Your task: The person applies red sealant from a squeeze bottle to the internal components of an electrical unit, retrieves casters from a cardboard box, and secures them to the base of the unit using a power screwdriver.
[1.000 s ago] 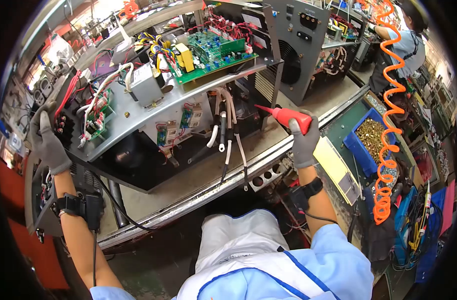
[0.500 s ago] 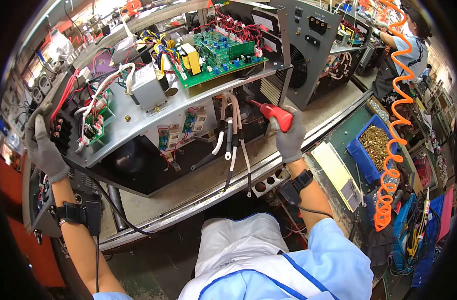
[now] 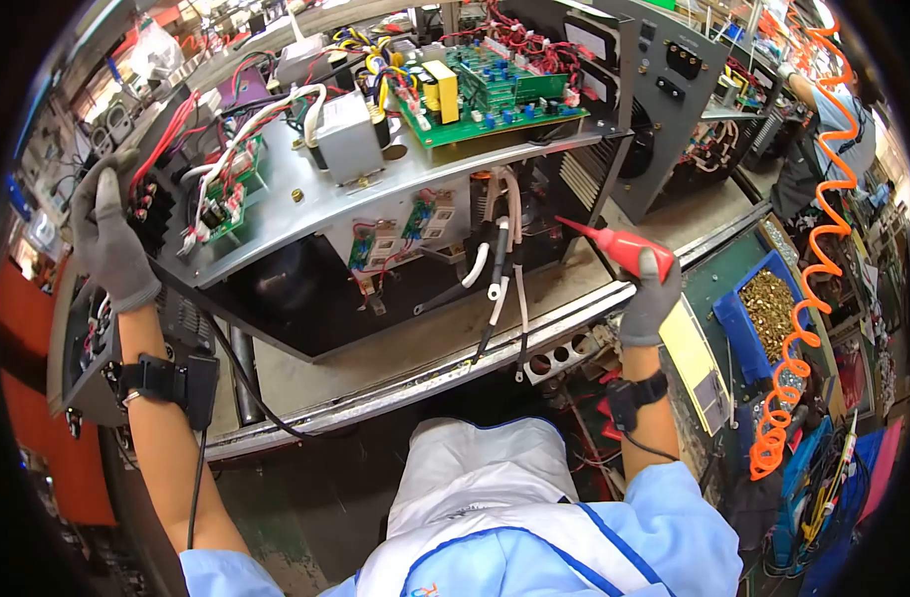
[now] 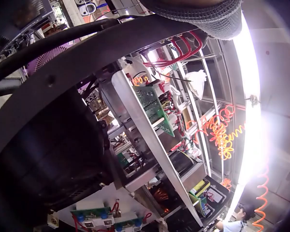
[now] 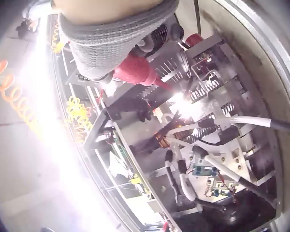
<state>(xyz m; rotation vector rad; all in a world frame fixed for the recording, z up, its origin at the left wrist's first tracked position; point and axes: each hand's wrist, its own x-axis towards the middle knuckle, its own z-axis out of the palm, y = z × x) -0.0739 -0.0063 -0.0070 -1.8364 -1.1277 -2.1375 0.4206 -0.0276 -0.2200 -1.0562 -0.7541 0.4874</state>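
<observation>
My gloved right hand [image 3: 650, 303] grips a red squeeze bottle [image 3: 629, 249] with a long thin nozzle. The nozzle points left into the open lower bay of a metal machine chassis [image 3: 276, 224], right of its hanging cables [image 3: 501, 254]. From the right wrist view, the bottle [image 5: 135, 70] slants toward a brightly lit patch among coils and wires. At the chassis's left end, my gloved left hand [image 3: 114, 244] rests by the edge with its fingers fairly straight, beside red wires. On the chassis's upper shelf sit a green circuit board [image 3: 485, 117] and a grey metal box [image 3: 347, 139].
A second grey cabinet [image 3: 664, 104] stands behind to the right. On the green bench are a blue bin [image 3: 763, 308] of brass-coloured parts and a yellow sheet [image 3: 696, 363]. An orange coiled hose [image 3: 823, 214] hangs in front of another person [image 3: 838, 129].
My right hand moved the bottle's nozzle further into the bay, then drew it back a little to the right. The head view has shifted left. My left hand stays at the chassis edge.
</observation>
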